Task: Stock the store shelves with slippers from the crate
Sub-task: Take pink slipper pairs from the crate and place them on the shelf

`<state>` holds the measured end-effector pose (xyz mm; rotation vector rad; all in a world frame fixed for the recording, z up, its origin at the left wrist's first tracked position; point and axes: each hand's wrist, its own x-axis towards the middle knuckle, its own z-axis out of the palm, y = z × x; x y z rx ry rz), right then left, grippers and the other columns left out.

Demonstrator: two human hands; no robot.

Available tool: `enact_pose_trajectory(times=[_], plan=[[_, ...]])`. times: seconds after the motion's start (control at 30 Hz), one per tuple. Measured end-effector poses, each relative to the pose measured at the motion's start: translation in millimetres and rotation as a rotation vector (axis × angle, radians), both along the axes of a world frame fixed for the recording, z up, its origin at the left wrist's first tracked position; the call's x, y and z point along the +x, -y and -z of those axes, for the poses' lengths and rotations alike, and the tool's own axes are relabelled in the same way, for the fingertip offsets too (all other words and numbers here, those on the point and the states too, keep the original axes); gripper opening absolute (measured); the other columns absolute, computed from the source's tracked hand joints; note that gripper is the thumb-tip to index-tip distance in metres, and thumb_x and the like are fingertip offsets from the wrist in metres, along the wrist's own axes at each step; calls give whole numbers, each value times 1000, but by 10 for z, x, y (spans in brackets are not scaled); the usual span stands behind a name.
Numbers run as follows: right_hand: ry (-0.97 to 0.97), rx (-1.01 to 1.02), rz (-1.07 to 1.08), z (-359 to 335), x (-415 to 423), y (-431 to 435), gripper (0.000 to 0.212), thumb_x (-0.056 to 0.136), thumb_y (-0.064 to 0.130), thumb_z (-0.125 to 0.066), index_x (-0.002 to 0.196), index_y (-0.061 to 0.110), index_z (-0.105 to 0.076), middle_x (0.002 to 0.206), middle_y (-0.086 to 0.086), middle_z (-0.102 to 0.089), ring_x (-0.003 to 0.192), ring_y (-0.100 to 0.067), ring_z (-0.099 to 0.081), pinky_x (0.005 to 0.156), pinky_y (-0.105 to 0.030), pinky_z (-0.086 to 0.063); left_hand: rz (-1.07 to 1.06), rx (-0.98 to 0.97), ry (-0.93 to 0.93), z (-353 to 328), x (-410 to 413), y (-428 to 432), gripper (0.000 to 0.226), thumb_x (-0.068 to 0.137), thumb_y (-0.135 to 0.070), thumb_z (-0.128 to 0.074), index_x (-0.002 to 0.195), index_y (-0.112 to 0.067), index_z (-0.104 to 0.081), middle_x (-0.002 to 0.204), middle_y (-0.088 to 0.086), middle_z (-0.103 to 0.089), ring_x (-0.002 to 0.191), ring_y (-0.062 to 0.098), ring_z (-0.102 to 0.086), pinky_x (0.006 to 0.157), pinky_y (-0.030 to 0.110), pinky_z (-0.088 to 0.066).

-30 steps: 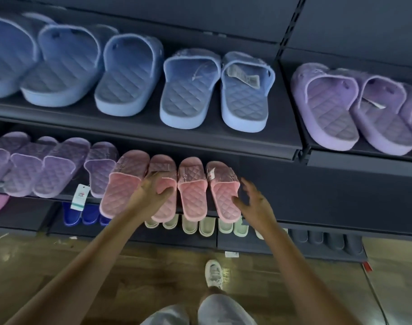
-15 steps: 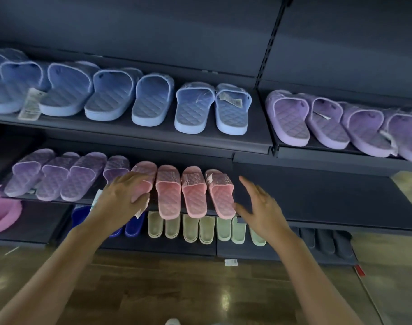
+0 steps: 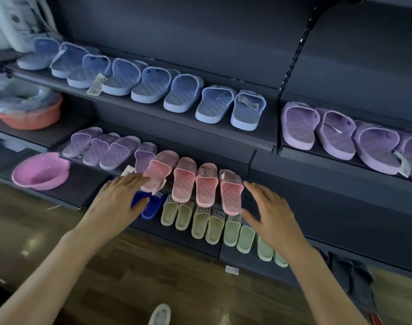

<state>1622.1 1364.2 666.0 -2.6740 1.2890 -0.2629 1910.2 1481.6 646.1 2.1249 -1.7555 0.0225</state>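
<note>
Two bare arms stretch in from the bottom edge, and nearest of all we catch a white shoe [image 3: 160, 314] on the wooden floor [image 3: 36, 231]. Up we go to the hands. The left hand [image 3: 117, 205] is open, fingers spread and flat, holding nothing. Its fingertips [image 3: 139, 180] are right at the heel of the leftmost of four pink slippers [image 3: 206, 184] (we cannot tell whether skin actually meets rubber). The right hand [image 3: 270, 219] is open as well, fingers fanned, thumb out, empty, just beside the rightmost pink one. So we have a hand on either flank of the pink row!

Those four sit side by side on the middle shelf [image 3: 294, 191], toes in, heels hanging over its front edge. Below them, on the bottom shelf [image 3: 177, 240], we spot dark blue slippers [image 3: 151, 206] partly behind the left hand, then beige pairs [image 3: 200, 222], then pale green ones [image 3: 241, 235]. Left of the pink row, on the same level, we see purple slippers [image 3: 106, 148], and further left a pink basin [image 3: 39, 171].

Farther back and higher, a long line of light blue slippers [image 3: 177, 90] runs along the top shelf [image 3: 153, 111]. Lilac slippers [image 3: 329, 132] fill the bay to the right, and an orange basin [image 3: 24, 113] wrapped in plastic sits at far left.
</note>
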Motion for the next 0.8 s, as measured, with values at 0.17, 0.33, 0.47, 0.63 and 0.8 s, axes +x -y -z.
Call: enact_pose_trajectory(times=[0.17, 0.33, 0.47, 0.63, 0.8], plan=[[-4, 35, -129, 86, 100, -193, 62, 92, 45, -47, 145, 19, -29, 144, -3, -40, 128, -25, -41, 104, -38, -31, -166, 53, 4, -9, -141, -627, 45, 74, -16, -74, 117, -10, -63, 119, 9, -63, 104, 34, -61, 86, 47, -46], [-56, 84, -325, 149, 462, -399, 62, 93, 45, -45, 147, 25, -21, 149, 4, -30, 135, -17, -31, 108, -32, -25, -350, 95, 5, -21, -129, -1296, 46, 79, -42, -50, 112, -13, -64, 118, 7, -62, 98, 33, -62, 82, 45, -48], [-58, 128, -471, 136, 882, -609, 60, 93, 50, -40, 146, 27, -23, 151, 6, -28, 136, -14, -29, 109, -30, -25, -479, 119, 17, -26, -26, -1821, 53, 79, -44, -38, 116, -15, -62, 120, 6, -61, 105, 30, -60, 87, 43, -46], [-82, 122, -645, 123, 1472, -945, 62, 91, 53, -38, 145, 26, -25, 150, 4, -29, 137, -14, -27, 112, -32, -24, -666, 91, -22, -41, 131, -2388, 37, 84, -29, -58, 118, -15, -61, 122, 4, -60, 109, 31, -58, 90, 47, -44], [-89, 90, -788, 103, 2114, -1344, 66, 88, 57, -32, 145, 23, -29, 148, 1, -34, 137, -16, -29, 113, -34, -24, -803, 79, -56, -29, 376, -2907, 38, 76, -14, -73, 113, -15, -64, 116, 5, -63, 105, 33, -60, 86, 49, -47]])
